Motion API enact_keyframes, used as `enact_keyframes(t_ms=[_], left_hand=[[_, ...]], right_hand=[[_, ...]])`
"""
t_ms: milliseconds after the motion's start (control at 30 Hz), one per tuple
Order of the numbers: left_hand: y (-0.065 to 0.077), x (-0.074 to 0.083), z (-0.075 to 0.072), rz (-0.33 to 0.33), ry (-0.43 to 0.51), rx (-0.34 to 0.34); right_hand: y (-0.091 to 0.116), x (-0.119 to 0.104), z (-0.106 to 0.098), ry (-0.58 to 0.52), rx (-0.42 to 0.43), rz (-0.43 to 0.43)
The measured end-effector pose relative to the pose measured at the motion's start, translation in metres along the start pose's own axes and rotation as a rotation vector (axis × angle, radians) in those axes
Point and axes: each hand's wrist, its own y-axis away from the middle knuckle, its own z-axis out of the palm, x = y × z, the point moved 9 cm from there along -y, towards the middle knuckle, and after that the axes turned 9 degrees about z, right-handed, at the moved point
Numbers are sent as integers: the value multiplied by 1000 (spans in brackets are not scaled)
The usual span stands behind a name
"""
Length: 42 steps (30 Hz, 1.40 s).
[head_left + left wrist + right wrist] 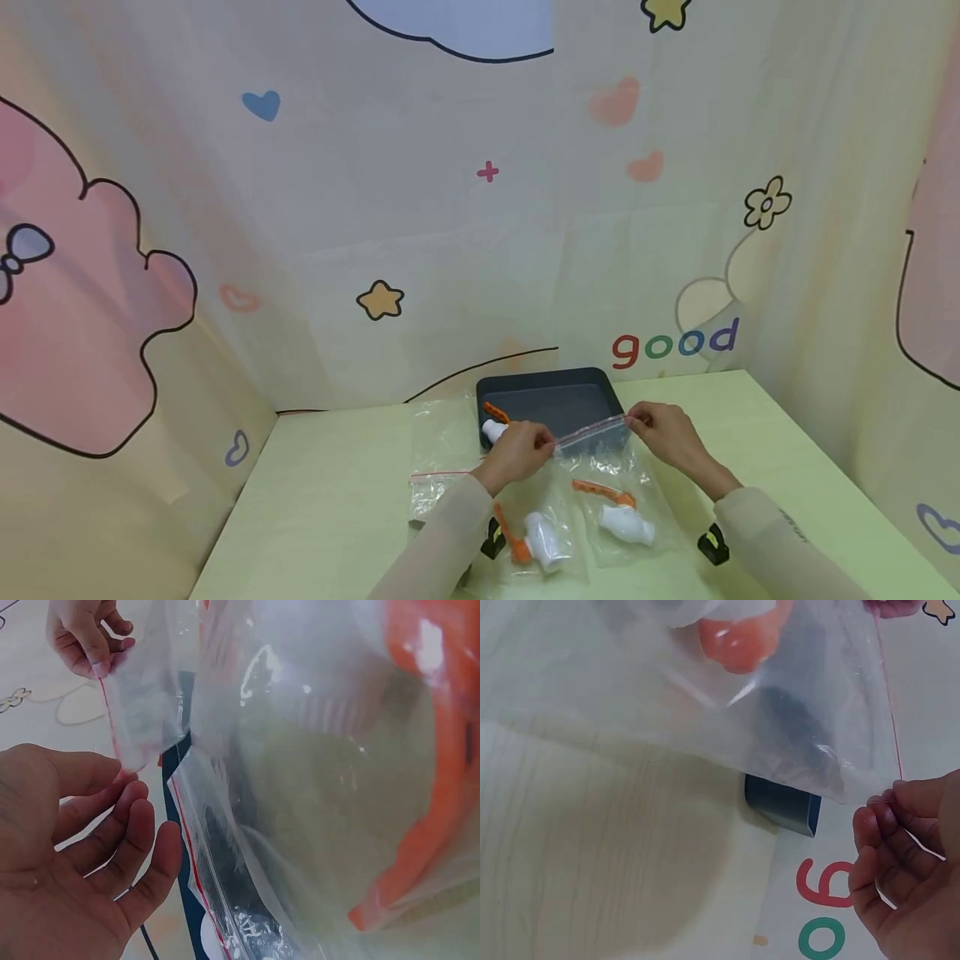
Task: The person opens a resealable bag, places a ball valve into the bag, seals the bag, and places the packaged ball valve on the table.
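A clear zip bag [651, 492] with a red-lined top edge hangs between both hands. Inside it is a white plastic ball valve [628, 525] with an orange lever handle. My left hand [519, 454] pinches one top corner between thumb and forefinger, its other fingers loosely curled in the left wrist view. The opposite corner is pinched by my right hand [670, 432], as the right wrist view [919, 855] also shows. Nearer the body, a second bagged valve [543, 542] with an orange handle lies on the table, left of the held bag.
Behind the hands stands a dark grey tray [551, 379]. A white valve part [493, 430] with an orange handle [496, 412] shows at its left, partly behind the left hand. More clear zip bags [442, 433] lie left of the tray. A printed curtain [450, 208] encloses the table [315, 500].
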Motion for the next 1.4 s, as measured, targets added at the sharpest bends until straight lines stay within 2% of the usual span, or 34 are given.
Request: enact_keyframes(t_ms=[267,367,633,967,1067,1200,1400], left_hand=[[7,-3,-8,43,-3,46],[13,-6,-11,46,-20,51],[33,-6,-38,33,20,101],[64,-3,-82,15,-92,181],[73,-7,-92,-9,-124,198],[83,-16,-104,-32,-146,221],[95,-33,-112,-66,-180,230]], right_hand=[[-3,5,12,79,-97,-1],[-2,0,11,132,-97,-8],[10,-39,-11,159,13,-111],[38,-95,-33,119,117,-328],[43,-109,-36,103,126,-383],[47,-123,-37,83,112,-413],[53,-145,-32,70,82,-443]])
